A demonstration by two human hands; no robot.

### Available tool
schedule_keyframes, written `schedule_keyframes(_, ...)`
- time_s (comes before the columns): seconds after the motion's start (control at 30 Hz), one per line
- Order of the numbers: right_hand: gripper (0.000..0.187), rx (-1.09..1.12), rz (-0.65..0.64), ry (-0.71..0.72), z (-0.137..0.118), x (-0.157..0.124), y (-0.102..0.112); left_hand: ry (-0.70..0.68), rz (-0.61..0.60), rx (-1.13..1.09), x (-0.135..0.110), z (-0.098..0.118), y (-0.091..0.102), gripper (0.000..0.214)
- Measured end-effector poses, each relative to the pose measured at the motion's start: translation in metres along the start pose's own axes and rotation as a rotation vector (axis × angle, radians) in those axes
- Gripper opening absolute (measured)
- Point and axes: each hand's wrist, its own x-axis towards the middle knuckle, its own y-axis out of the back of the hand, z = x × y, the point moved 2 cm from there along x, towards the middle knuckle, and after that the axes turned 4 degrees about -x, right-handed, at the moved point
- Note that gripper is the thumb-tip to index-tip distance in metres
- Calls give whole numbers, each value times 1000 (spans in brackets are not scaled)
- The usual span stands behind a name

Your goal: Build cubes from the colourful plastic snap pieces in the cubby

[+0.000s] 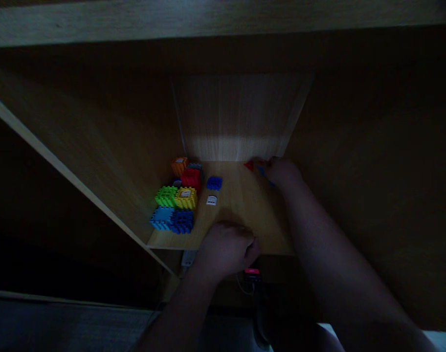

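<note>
I look into a dim wooden shelf compartment (241, 215). My right hand (281, 172) reaches to the back right corner, its fingers closed around small red and blue toy pieces (255, 167). My left hand (226, 247) rests as a loose fist on the shelf's front edge; whether it holds anything is hidden. At the left of the shelf stands a cluster of interlocking plastic cubes: orange (179, 165), red (191, 178), green (166, 196), yellow (186, 197), light blue (162, 217) and dark blue (182, 221).
A loose blue piece (214, 183) and a small white piece (211, 200) lie in the shelf's middle. Slanted wooden side panels (109, 156) close in the compartment. A small pink-lit device (252, 274) and a white object (188, 257) sit below the front edge.
</note>
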Motion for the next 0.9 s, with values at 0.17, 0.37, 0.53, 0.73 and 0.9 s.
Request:
schedule_keyframes(0.17, 24, 350, -69, 402, -67, -23, -11, -2, 24, 9, 0, -1, -3, 24)
schedule_keyframes(0.37, 51, 596, -225, 624, -117, -37, -46, 2, 25, 19, 0, -1, -4, 26)
schedule_keyframes(0.53, 40, 553, -222, 611, -112, -30, -56, -7, 6, 18, 0, -2, -4, 24)
schedule_keyframes(0.73, 29, 492, -3, 350, -62, -3, -47, -1, 0, 1, 0, -1, -3, 23)
schedule_keyframes(0.9, 29, 372, 217, -76, -7, 19, -33, -2, 8, -6, 0, 0, -2, 24)
